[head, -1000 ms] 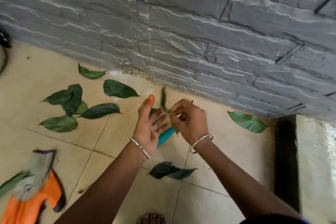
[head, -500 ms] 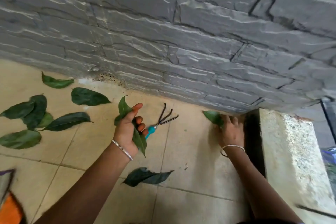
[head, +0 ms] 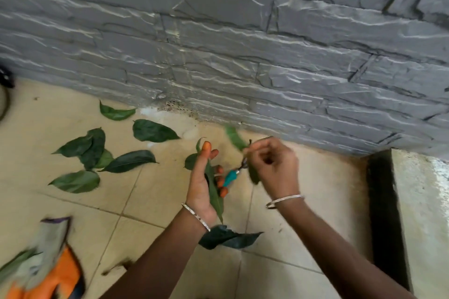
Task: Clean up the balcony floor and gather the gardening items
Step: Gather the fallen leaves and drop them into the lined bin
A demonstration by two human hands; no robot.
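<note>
The left hand [head: 202, 184] is holding the gathered leaves [head: 215, 193] upright against its palm, its fingers [head: 220, 183] curling round them from the far side and its thumb pointing up. One long leaf of the bunch is hanging down past the wrist. The right hand [head: 274, 167] is hovering just beside it, near the foot of the grey stone wall [head: 243, 43]. Its fingers are bunching closed and pinching the blurred leaf [head: 234, 138], which is sticking out toward the wall. A darker green shape is showing below the knuckles, too smeared to identify.

Between the two hands the hand rake [head: 229, 177] is lying on the tiled floor [head: 291, 238], its teal handle showing and its metal end partly hidden by the right hand. A dark leaf [head: 228, 238] is lying flat on the floor below the left wrist.

Well to the left, the loose leaves [head: 92, 150] are lying scattered on the tiles, several overlapping, with one leaf [head: 115, 113] close to the wall beside a small drain grate [head: 176, 105]. An orange and grey glove [head: 48, 262] is lying at the lower left corner, blurred. A thin bangle [head: 284, 200] is sitting on the right wrist and another one [head: 195, 216] on the left. A pale concrete ledge [head: 420, 213] is standing at the right edge, with a dark gap beside it
</note>
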